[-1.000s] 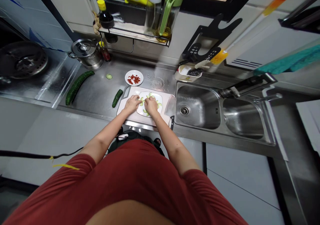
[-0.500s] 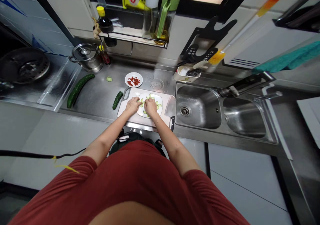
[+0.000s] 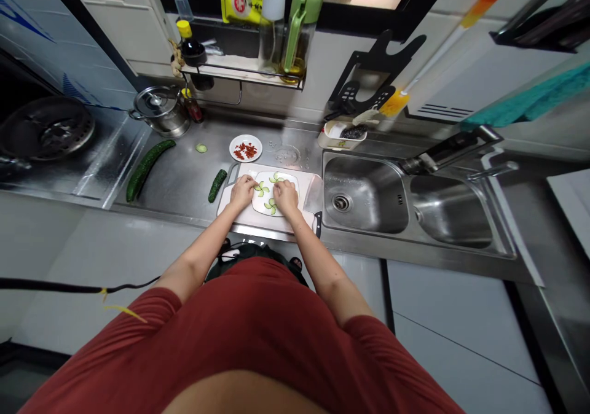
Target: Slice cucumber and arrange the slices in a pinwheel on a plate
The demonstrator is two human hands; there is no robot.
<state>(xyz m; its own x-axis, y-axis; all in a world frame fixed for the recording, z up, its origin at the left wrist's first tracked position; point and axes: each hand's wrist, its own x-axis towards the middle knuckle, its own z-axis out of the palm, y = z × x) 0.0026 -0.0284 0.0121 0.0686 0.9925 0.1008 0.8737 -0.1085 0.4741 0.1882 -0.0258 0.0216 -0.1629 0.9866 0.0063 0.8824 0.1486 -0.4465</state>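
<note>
On a white plate [image 3: 257, 209], thin green cucumber slices [image 3: 261, 189] lie in small pinwheel shapes. Three of these show, and my right hand covers the plate's right side. My left hand [image 3: 242, 193] is at the plate's left rim, its bent fingers slightly apart near the left pinwheel. Over the right part of the plate, my right hand [image 3: 286, 196] has its fingers curled together and pointing down. What its fingertips hold is hidden. Under the plate is a pale cutting board [image 3: 244, 220]. A short cucumber piece [image 3: 217, 185] lies left of the board.
Behind the board stands a small plate [image 3: 233, 147] of red bits [image 3: 246, 151]. A long cucumber [image 3: 148, 169] and a cucumber end [image 3: 201, 148] lie leftward. A knife handle [image 3: 318, 223] sits at the board's right edge, beside the double sink [image 3: 369, 233]. A lidded pot [image 3: 161, 114] stands back left.
My right hand has shifted right across the plate, uncovering the middle pinwheels. My left hand has drawn back slightly from the left slices. The camera view has tilted a little.
</note>
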